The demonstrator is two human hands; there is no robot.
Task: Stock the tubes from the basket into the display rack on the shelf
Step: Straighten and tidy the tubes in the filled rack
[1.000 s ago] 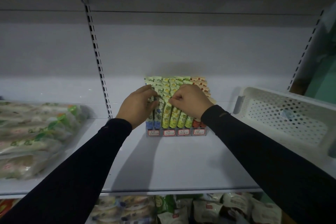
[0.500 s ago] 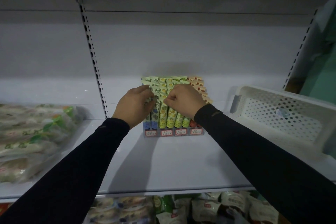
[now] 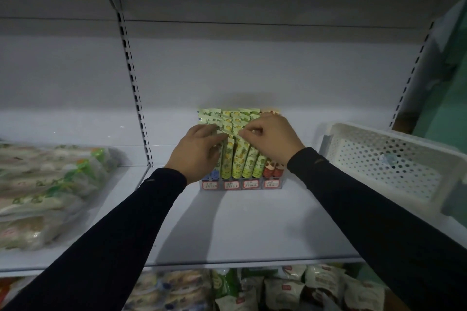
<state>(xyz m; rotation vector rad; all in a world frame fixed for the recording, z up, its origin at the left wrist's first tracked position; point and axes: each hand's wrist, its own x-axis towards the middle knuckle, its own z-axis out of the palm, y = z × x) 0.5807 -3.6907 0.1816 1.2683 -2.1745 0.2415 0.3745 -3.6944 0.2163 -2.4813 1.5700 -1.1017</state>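
A clear display rack [image 3: 241, 184] with red price labels stands at the back of the white shelf [image 3: 240, 230]. It is packed with upright tubes [image 3: 240, 159], mostly yellow-green, blue at the left and red-brown at the right. My left hand [image 3: 195, 151] lies over the rack's left columns, fingers curled onto the tube tops. My right hand [image 3: 271, 140] is over the right columns and pinches the flat top of a yellow-green tube near the middle. The white perforated basket [image 3: 394, 159] sits on the shelf to the right; no tubes show inside it.
Bagged goods [image 3: 45, 192] in clear plastic fill the shelf's left end. A slotted upright [image 3: 134, 88] runs up the back panel. More packaged goods [image 3: 278, 288] sit on the shelf below. Bare shelf lies in front of the rack.
Both hands have stayed on the tube tops, shifting slightly toward the back rows. The camera view has drifted a little.
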